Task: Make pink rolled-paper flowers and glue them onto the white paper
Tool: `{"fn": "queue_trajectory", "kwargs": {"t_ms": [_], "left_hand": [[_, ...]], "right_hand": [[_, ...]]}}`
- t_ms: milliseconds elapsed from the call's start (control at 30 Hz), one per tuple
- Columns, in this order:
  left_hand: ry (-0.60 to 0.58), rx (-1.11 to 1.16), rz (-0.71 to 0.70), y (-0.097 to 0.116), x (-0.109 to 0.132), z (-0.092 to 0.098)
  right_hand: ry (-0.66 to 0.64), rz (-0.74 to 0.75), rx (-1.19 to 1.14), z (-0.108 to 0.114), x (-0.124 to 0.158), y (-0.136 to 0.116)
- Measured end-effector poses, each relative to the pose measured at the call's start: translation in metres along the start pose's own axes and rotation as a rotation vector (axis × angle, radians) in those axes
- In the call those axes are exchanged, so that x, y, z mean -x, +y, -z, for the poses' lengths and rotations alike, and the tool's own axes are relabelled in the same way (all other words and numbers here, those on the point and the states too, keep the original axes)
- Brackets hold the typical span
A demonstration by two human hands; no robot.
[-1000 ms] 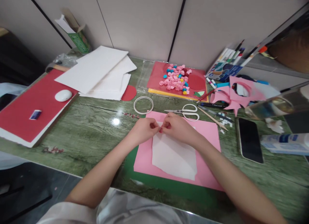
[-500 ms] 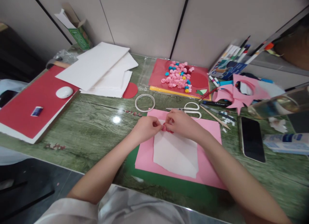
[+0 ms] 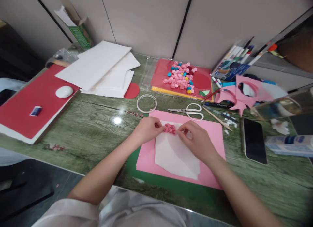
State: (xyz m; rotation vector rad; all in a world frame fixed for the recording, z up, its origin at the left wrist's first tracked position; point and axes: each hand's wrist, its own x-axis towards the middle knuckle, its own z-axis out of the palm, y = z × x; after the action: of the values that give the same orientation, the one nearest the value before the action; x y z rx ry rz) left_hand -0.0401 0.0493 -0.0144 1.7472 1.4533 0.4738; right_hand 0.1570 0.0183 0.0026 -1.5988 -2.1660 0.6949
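Observation:
A small cluster of red paper rolls [image 3: 170,128] lies at the top edge of a white paper piece [image 3: 177,153] on a pink sheet [image 3: 212,148]. My left hand [image 3: 146,129] rests curled just left of the cluster, fingertips touching it. My right hand [image 3: 197,140] lies to its right, fingers bent, with the fingertips at the cluster's right edge. Neither hand has lifted anything off the paper.
White scissors [image 3: 193,111] and a white ring [image 3: 146,103] lie beyond the pink sheet. A red sheet with pink, blue and yellow paper rolls [image 3: 181,78] sits further back. A phone [image 3: 254,140], pens, pink scraps [image 3: 241,95], white boards [image 3: 97,68] and a red board with a mouse [image 3: 64,91] surround them.
My hands have parted from each other. The red rolls that were pinched between them now lie on the white paper, and my right hand has drawn back to the right.

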Motion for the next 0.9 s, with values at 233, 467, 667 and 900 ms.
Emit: {"fn": "queue_trajectory", "kwargs": {"t_ms": [233,467,667,900], "left_hand": [[0.015,-0.019,-0.019,0.0,0.0,-0.002],[0.002,-0.037,-0.043,-0.002,0.0,-0.002],[-0.001,-0.018,-0.047,0.004,0.003,-0.004],[0.006,0.002,-0.025,0.007,0.004,-0.006]], "right_hand": [[0.01,0.053,0.016,-0.016,0.015,-0.003],[0.162,-0.039,-0.233,-0.027,0.008,0.011],[0.171,-0.01,-0.237,-0.029,0.008,0.011],[0.171,0.022,-0.249,-0.031,0.007,0.015]]}}
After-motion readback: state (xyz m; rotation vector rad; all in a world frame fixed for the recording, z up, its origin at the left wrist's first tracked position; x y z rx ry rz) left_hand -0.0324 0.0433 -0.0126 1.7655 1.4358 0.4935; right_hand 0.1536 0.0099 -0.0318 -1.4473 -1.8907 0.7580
